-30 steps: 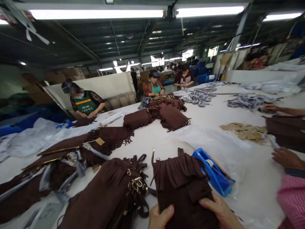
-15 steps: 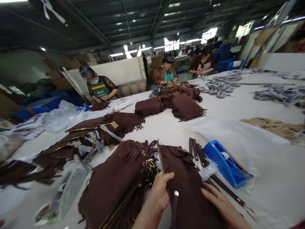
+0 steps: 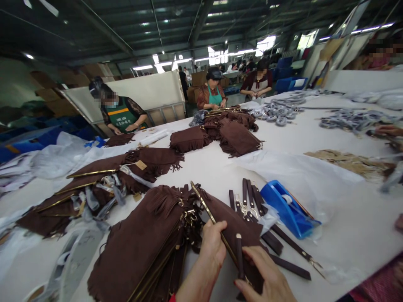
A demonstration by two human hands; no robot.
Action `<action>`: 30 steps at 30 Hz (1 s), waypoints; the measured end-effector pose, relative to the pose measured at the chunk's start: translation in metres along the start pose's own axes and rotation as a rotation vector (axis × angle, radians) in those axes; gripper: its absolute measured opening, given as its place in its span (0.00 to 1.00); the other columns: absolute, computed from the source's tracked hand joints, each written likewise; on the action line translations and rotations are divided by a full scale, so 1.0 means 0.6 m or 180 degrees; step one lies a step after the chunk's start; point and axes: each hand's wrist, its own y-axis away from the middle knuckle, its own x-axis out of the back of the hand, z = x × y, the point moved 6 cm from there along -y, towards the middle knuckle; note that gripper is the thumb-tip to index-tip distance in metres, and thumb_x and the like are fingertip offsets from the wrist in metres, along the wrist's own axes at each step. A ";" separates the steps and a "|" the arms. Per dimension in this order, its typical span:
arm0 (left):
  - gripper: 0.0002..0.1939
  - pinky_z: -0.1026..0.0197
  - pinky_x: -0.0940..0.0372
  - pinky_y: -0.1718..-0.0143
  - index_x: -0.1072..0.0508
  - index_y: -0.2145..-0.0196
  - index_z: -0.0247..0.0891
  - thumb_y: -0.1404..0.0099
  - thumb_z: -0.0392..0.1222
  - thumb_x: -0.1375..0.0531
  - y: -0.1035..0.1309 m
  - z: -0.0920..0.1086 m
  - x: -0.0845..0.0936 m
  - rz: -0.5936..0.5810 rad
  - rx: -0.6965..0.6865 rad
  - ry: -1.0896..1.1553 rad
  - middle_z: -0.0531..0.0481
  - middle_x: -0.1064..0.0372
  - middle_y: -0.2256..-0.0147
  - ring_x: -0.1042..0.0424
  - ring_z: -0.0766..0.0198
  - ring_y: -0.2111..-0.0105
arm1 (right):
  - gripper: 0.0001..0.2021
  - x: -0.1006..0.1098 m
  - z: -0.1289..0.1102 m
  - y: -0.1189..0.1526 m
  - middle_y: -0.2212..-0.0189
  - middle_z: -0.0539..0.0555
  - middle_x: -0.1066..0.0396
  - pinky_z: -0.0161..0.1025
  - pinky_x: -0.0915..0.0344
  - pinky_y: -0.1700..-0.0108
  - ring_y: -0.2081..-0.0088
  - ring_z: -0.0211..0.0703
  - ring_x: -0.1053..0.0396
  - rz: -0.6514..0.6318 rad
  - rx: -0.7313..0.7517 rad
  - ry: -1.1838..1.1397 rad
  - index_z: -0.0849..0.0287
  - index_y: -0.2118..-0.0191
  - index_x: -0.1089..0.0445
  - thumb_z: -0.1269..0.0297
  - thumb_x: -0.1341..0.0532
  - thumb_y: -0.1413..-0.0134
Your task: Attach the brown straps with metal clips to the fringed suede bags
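Observation:
My left hand (image 3: 211,251) grips the gold-edged top of a brown suede fringed bag (image 3: 225,222) that stands tilted on the white table (image 3: 346,218). My right hand (image 3: 264,274) holds the bag's lower side and a dark brown strap (image 3: 239,251). A stack of the same brown bags (image 3: 141,247) lies just left of my hands. Several loose brown straps with metal clips (image 3: 252,205) lie to the right of the bag.
A blue tape dispenser (image 3: 288,207) sits right of the straps on clear plastic sheeting. More brown bags (image 3: 94,184) lie at left and mid-table (image 3: 233,136). Tan tags (image 3: 349,161) and grey straps (image 3: 278,113) lie farther right. Other people work across the table.
The bag has been turned over and stood on edge, its fringe side now away. My left hand moved to its gold top edge. My right hand has taken hold of a strap.

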 end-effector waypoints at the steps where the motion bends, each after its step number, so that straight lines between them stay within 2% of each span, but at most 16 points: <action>1: 0.17 0.61 0.37 0.68 0.31 0.67 0.31 0.57 0.23 0.45 0.000 0.002 -0.004 0.0008 -0.0010 0.0001 0.50 0.29 0.79 0.32 0.65 0.78 | 0.23 0.000 0.004 0.005 0.57 0.58 0.32 0.42 0.34 0.55 0.55 0.50 0.33 0.0017 -0.0006 0.0007 0.57 0.54 0.35 0.61 0.36 0.61; 4: 0.17 0.61 0.37 0.67 0.32 0.66 0.32 0.55 0.22 0.46 0.000 0.007 -0.012 0.0043 -0.0046 -0.0002 0.52 0.30 0.80 0.32 0.66 0.78 | 0.23 0.006 0.016 0.019 0.54 0.59 0.34 0.42 0.36 0.52 0.52 0.51 0.35 0.0283 0.0016 0.0101 0.58 0.53 0.36 0.63 0.37 0.59; 9: 0.18 0.60 0.36 0.65 0.32 0.64 0.31 0.54 0.22 0.46 0.000 0.002 -0.017 0.0005 -0.0065 -0.0078 0.52 0.30 0.79 0.32 0.66 0.77 | 0.18 0.010 0.025 0.032 0.57 0.59 0.33 0.40 0.34 0.54 0.54 0.48 0.34 0.0538 0.0055 0.0117 0.57 0.55 0.35 0.61 0.39 0.55; 15: 0.17 0.62 0.36 0.68 0.33 0.64 0.32 0.55 0.24 0.46 -0.003 -0.008 -0.013 -0.0051 -0.0172 -0.0360 0.54 0.32 0.80 0.33 0.68 0.78 | 0.12 0.019 0.009 0.035 0.64 0.57 0.29 0.35 0.31 0.62 0.62 0.44 0.30 0.0769 0.0294 -0.0151 0.59 0.59 0.33 0.69 0.43 0.52; 18: 0.15 0.62 0.36 0.69 0.33 0.67 0.32 0.56 0.27 0.44 -0.009 -0.015 -0.003 -0.0095 -0.0218 -0.0590 0.53 0.31 0.78 0.33 0.67 0.77 | 0.11 0.025 0.002 0.036 0.68 0.56 0.28 0.34 0.31 0.65 0.66 0.42 0.29 0.1041 0.0538 -0.0222 0.59 0.59 0.33 0.72 0.44 0.51; 20: 0.13 0.62 0.36 0.71 0.33 0.69 0.33 0.57 0.29 0.43 -0.012 -0.026 0.009 -0.0102 -0.0177 -0.0774 0.53 0.31 0.78 0.33 0.67 0.77 | 0.12 0.021 0.008 0.037 0.69 0.55 0.28 0.34 0.31 0.65 0.66 0.41 0.29 0.1125 0.0570 -0.0273 0.59 0.59 0.34 0.73 0.45 0.51; 22: 0.12 0.61 0.37 0.73 0.33 0.70 0.33 0.56 0.32 0.41 -0.011 -0.040 0.023 -0.0118 -0.0097 -0.0960 0.52 0.31 0.77 0.33 0.66 0.77 | 0.12 0.008 0.021 0.039 0.69 0.54 0.28 0.33 0.31 0.65 0.66 0.41 0.29 0.1031 0.0488 -0.0277 0.59 0.59 0.35 0.73 0.45 0.51; 24: 0.12 0.61 0.37 0.74 0.32 0.69 0.33 0.55 0.35 0.40 -0.003 -0.057 0.035 -0.0206 0.0016 -0.1120 0.50 0.30 0.76 0.32 0.64 0.76 | 0.12 -0.009 0.033 0.043 0.69 0.54 0.28 0.33 0.31 0.66 0.67 0.40 0.29 0.0913 0.0429 -0.0230 0.58 0.59 0.35 0.74 0.45 0.51; 26: 0.14 0.61 0.37 0.74 0.31 0.67 0.33 0.53 0.40 0.39 0.009 -0.073 0.039 -0.0369 0.0149 -0.1298 0.47 0.29 0.72 0.32 0.62 0.73 | 0.12 -0.017 0.038 0.046 0.70 0.54 0.28 0.33 0.31 0.67 0.68 0.40 0.29 0.0967 0.0442 -0.0145 0.58 0.59 0.36 0.74 0.46 0.52; 28: 0.17 0.60 0.36 0.72 0.31 0.64 0.34 0.49 0.47 0.40 0.021 -0.081 0.037 -0.0506 0.0212 -0.1440 0.45 0.28 0.68 0.31 0.61 0.69 | 0.13 -0.009 0.035 0.042 0.70 0.55 0.28 0.33 0.30 0.67 0.69 0.41 0.29 0.1197 0.0494 -0.0060 0.59 0.59 0.36 0.74 0.47 0.52; 30: 0.21 0.60 0.36 0.69 0.32 0.61 0.35 0.45 0.54 0.44 0.028 -0.081 0.028 -0.0641 0.0183 -0.1434 0.43 0.28 0.64 0.30 0.60 0.65 | 0.12 0.016 0.031 0.026 0.69 0.57 0.27 0.34 0.30 0.66 0.67 0.42 0.28 0.1375 0.0405 -0.0091 0.60 0.58 0.35 0.72 0.48 0.50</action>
